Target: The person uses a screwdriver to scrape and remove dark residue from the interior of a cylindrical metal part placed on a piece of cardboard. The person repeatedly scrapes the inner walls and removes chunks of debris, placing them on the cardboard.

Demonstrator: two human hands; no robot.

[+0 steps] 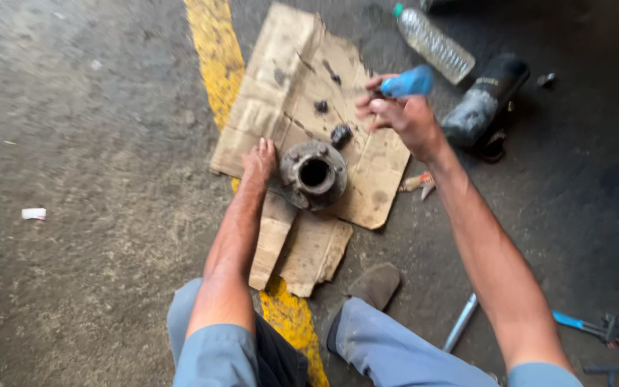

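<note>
Blue and blurry is about all you get from the thing in the right hand (pixel 399 115): a small blue object (pixel 408 83) pinched between the fingertips, too smeared by motion to say what it is. That arm stretches out long and nearly straight, hand raised above the far edge of the cardboard (pixel 302 79). The left hand (pixel 259 159) lies low, palm down, fingers loosely spread on the cardboard and touching the side of the metal hub (pixel 314 173). It isn't gripping anything. The hub is a greasy round part with a dark hole in the middle, standing on the torn cardboard sheet over a yellow floor stripe (pixel 216 50). A couple of small dark bits (pixel 340 134) lie just beyond it, hard to make out. Past the cardboard lie a clear plastic bottle (pixel 435 44) with a green cap and a black canister (pixel 485 100) with a pale worn patch, side by side. A blue-handled tool (pixel 600 328) lies near the right edge.
</note>
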